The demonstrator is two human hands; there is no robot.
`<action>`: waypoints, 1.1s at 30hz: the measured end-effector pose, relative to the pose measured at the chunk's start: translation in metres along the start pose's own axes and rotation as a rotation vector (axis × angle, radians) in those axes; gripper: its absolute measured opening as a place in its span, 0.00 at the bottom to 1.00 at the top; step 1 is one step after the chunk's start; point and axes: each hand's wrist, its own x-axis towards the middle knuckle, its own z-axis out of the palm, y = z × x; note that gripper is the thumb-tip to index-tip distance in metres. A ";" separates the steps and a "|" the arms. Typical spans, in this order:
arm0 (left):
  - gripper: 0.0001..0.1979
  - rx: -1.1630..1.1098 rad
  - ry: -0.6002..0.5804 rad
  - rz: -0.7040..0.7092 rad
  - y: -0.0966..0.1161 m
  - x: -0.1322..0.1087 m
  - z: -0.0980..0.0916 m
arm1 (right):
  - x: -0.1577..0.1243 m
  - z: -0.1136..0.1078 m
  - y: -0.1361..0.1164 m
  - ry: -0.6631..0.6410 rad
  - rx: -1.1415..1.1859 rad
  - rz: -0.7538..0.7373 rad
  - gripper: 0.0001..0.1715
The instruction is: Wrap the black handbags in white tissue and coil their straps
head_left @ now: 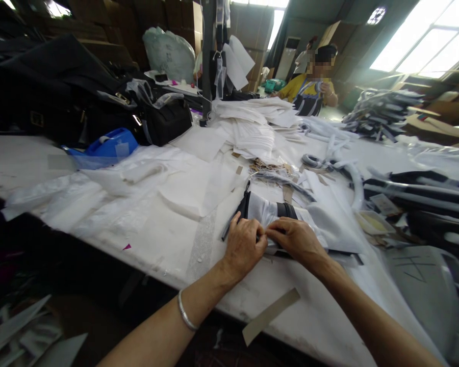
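A black bag (243, 205) lies on the table in front of me, with white wrapping (260, 208) over most of it and a black band (286, 210) across the middle. At its near edge my left hand (245, 243) is closed, with a dark bit of the bag showing between thumb and fingers. My right hand (298, 240) meets it from the other side, thumb and fingertips pinched together. What the right fingertips hold is hidden. Both hands cover part of the bag's front.
A blue tape dispenser (112, 145) and thin white sheets (137, 178) lie to the left. White sheets are stacked (252, 125) behind the bag. Black bags (160, 120) stand at back left; wrapped black pieces (424, 191) lie right. A person (309, 92) sits across the table.
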 end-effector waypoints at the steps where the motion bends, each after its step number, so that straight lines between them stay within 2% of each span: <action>1: 0.08 -0.007 0.004 -0.012 0.000 0.001 0.001 | 0.001 -0.001 0.000 -0.009 0.000 0.005 0.12; 4: 0.13 -0.002 0.021 -0.020 -0.001 0.002 0.001 | 0.003 -0.002 -0.001 -0.027 0.012 0.022 0.11; 7: 0.14 0.011 0.035 0.022 -0.001 -0.003 -0.002 | 0.005 -0.002 -0.003 -0.052 -0.024 0.068 0.09; 10: 0.10 0.094 0.050 0.253 0.002 -0.015 -0.007 | 0.005 -0.001 -0.005 -0.051 -0.057 0.083 0.08; 12: 0.11 0.211 0.044 0.429 0.004 -0.024 -0.008 | 0.004 0.000 -0.005 -0.041 -0.064 0.082 0.09; 13: 0.12 0.274 0.033 0.473 0.005 -0.029 -0.008 | 0.004 0.001 -0.005 -0.038 -0.070 0.082 0.08; 16: 0.15 0.398 -0.014 0.461 0.007 -0.037 -0.006 | 0.003 0.003 -0.005 -0.039 -0.099 0.076 0.07; 20: 0.20 0.442 -0.064 0.432 0.009 -0.040 -0.005 | 0.004 0.003 -0.008 -0.034 -0.155 0.065 0.06; 26: 0.19 0.510 -0.065 0.404 0.013 -0.041 -0.007 | 0.006 0.007 -0.011 -0.001 -0.211 0.075 0.05; 30: 0.20 0.549 -0.077 0.385 0.015 -0.041 -0.008 | 0.006 0.003 -0.016 0.089 -0.194 0.088 0.07; 33: 0.19 0.564 -0.082 0.382 0.014 -0.042 -0.009 | -0.008 -0.019 -0.016 0.221 -0.155 0.085 0.07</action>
